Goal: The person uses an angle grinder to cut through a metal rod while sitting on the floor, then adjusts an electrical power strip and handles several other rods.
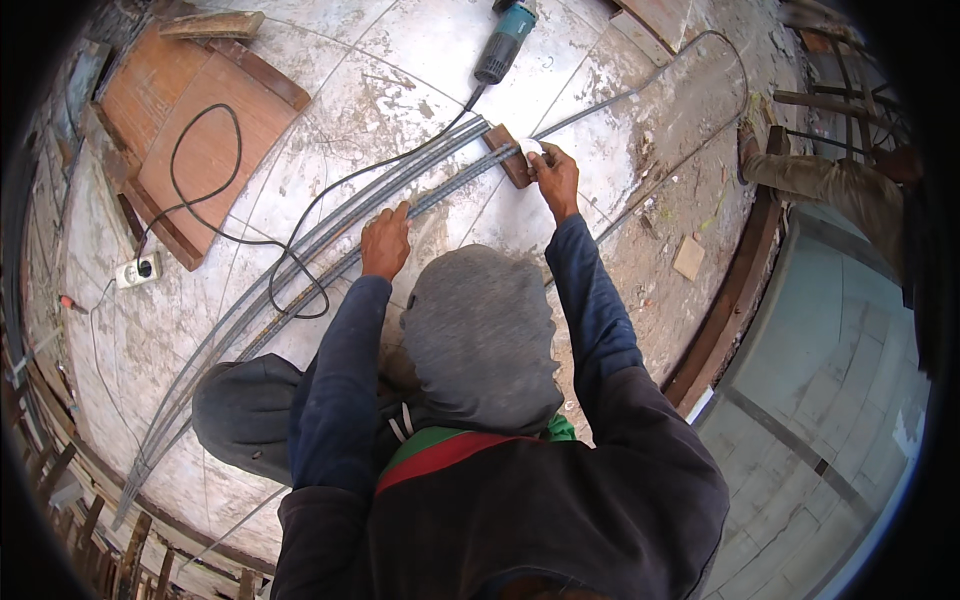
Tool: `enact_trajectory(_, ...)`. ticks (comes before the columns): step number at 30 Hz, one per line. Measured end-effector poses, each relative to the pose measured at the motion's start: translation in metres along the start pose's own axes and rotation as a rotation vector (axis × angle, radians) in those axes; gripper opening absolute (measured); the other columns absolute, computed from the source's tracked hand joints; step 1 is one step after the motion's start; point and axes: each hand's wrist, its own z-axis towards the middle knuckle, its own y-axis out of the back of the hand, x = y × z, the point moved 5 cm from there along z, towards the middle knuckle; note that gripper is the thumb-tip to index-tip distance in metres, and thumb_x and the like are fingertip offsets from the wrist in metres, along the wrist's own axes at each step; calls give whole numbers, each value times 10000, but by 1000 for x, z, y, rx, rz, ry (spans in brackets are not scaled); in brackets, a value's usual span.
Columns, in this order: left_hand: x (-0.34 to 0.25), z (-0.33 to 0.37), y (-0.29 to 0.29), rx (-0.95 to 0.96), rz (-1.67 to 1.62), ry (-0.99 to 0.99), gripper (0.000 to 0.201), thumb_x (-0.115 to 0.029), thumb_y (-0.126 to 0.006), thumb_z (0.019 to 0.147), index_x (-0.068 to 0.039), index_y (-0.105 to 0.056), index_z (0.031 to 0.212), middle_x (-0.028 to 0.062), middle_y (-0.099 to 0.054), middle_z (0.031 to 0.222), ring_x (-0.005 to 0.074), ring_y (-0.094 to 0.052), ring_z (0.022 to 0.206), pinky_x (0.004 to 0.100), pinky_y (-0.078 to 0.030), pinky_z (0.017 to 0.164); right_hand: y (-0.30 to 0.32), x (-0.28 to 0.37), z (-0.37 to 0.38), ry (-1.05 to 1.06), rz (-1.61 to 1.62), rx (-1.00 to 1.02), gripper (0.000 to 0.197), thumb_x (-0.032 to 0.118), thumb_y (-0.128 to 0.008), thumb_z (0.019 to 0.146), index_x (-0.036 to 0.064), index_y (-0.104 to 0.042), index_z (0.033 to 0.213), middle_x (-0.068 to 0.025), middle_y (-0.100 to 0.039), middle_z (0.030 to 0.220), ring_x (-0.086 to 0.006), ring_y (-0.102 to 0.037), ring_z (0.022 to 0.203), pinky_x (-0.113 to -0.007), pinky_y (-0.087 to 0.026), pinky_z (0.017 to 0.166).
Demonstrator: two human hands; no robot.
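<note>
Long ribbed steel rods lie in a bundle across the floor, running from lower left up to a small brown wooden block. Some rod ends rest on that block. My left hand is closed at the nearer rods, its fingers against them some way back from the block. At the rod ends, my right hand pinches a small white piece, rounded at the edge; its exact kind I cannot make out. Beyond the block lies a teal and black angle grinder, its far end cut off by the picture's edge.
The grinder's black cord crosses the rods and loops over brown wooden panels toward a white socket box. A bent rod curves at right. Another person's leg shows at far right, near a brown beam.
</note>
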Motion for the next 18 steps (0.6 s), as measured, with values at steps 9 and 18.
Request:
enact_trajectory(9,-1,-7,6,-139,55,-18,313,-185,-574,942,-122,-585,1248,135,-601,921,363,-627,859,510,-444,765,-17,16,15,-46,14,42,302,111,-723,847,-19,-632,1104,-150,-715,770,-171,-683,620,-302,-549,568)
enact_trajectory(18,1,-6,6,-57,58,34,299,-198,-569,958,-144,-572,1252,123,-618,938,335,-643,888,508,-440,788,-20,20,17,-83,-63,59,316,118,-723,831,-40,-632,1088,-150,-708,753,-185,-679,614,-303,-536,559)
